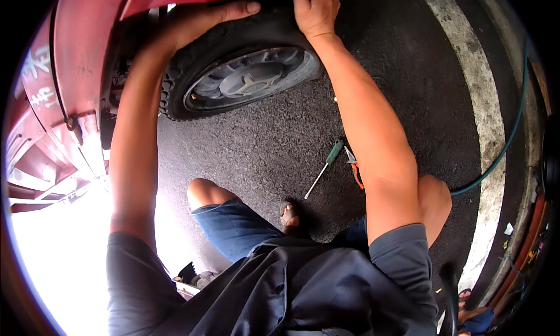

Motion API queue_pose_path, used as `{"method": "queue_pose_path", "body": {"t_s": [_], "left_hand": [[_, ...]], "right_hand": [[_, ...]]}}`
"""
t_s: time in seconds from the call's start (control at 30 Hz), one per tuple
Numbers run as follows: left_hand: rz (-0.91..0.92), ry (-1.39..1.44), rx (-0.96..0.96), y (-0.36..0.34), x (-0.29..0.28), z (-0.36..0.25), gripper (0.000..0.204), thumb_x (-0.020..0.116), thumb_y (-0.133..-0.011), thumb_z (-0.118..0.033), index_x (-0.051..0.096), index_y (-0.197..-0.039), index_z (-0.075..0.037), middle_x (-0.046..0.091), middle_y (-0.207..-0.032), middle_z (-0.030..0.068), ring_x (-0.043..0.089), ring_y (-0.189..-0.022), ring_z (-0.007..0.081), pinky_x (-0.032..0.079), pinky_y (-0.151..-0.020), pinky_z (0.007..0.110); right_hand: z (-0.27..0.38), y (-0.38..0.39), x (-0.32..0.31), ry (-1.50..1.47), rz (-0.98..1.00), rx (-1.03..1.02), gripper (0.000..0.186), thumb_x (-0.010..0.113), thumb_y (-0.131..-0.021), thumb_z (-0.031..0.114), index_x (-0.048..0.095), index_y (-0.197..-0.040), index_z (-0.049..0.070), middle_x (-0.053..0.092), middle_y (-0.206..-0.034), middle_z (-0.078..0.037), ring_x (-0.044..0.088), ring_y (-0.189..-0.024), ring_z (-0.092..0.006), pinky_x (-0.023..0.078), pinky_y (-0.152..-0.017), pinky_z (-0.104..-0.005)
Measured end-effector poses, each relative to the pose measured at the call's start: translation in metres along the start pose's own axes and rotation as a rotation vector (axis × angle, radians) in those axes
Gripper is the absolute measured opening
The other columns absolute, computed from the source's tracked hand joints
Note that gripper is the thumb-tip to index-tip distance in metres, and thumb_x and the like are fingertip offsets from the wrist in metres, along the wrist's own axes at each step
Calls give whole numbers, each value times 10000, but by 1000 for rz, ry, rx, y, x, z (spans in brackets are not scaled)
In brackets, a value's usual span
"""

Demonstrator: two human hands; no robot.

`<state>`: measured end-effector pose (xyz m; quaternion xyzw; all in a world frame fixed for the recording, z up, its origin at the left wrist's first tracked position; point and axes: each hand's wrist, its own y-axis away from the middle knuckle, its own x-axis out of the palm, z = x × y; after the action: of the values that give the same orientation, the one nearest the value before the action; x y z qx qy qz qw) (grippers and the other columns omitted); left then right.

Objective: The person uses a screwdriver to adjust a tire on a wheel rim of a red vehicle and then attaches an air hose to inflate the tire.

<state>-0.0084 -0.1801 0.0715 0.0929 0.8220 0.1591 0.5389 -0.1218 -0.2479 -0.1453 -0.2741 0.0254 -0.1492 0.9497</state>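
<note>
Against the tyre's upper left, just under the red bodywork, is my left hand (207,20). Its thumb lies straight along the black rubber, and the other fingers are hidden behind. My right hand (316,12) grips the upper right of the tyre, its fingers bent and partly cut off by the top of the picture. Between my arms stands the wheel (254,82), tilted, with a chunky tread, a grey steel rim and a star-shaped centre. A green-handled screwdriver (333,153) and pliers with orange grips (356,174) lie on the asphalt below my right forearm.
Red vehicle panels (81,62) with pale writing rise at left. A worn white line (481,97) runs down the right, crossed by a teal hose (506,146). My knees and sandalled foot (289,213) are below the wheel. Another person's leg (475,321) shows at lower right.
</note>
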Motion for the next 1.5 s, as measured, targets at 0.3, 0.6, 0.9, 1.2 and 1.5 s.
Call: {"method": "queue_pose_path", "body": {"t_s": [0.3, 0.6, 0.9, 1.2, 1.5], "left_hand": [[52, -88, 118, -9, -6, 0, 1111, 831, -623, -609, 408, -1462, -17, 456, -1464, 229, 418, -1376, 335, 333, -1138, 407], [107, 283, -206, 12, -33, 49, 978, 648, -745, -775, 529, -1407, -65, 577, -1360, 153, 544, -1248, 239, 409, -1056, 347], [17, -45, -9, 6, -21, 36, 1002, 550, -783, -810, 559, -1350, 16, 551, -1381, 219, 485, -1310, 293, 353, -1097, 380], [30, -66, -179, 15, -18, 17, 891, 544, -834, -758, 625, -1278, 10, 590, -1335, 196, 532, -1245, 290, 385, -1061, 369], [-74, 46, 84, 3, -1, 14, 790, 594, -865, -663, 561, -1370, -56, 566, -1382, 166, 506, -1284, 269, 371, -1083, 363]], "right_hand": [[27, -12, -33, -20, 41, 215, 432, 571, -948, 439, 682, -1006, 26, 689, -903, -226, 652, -908, -424, 497, -797, -501], [74, 7, -16, 66, 19, 4, 406, 512, -981, 431, 645, -1007, 48, 672, -923, -239, 632, -878, -467, 490, -761, -522], [48, 1, -11, 63, 5, -85, 476, 405, -1007, 467, 646, -1069, 62, 673, -970, -227, 630, -930, -448, 476, -797, -485], [43, 0, -10, -11, 33, -81, 422, 444, -999, 433, 634, -1050, 59, 658, -955, -208, 628, -916, -426, 477, -791, -465], [27, -7, -17, -11, -1, -164, 341, 501, -986, 401, 612, -990, 79, 643, -927, -166, 613, -873, -393, 476, -773, -468]]}}
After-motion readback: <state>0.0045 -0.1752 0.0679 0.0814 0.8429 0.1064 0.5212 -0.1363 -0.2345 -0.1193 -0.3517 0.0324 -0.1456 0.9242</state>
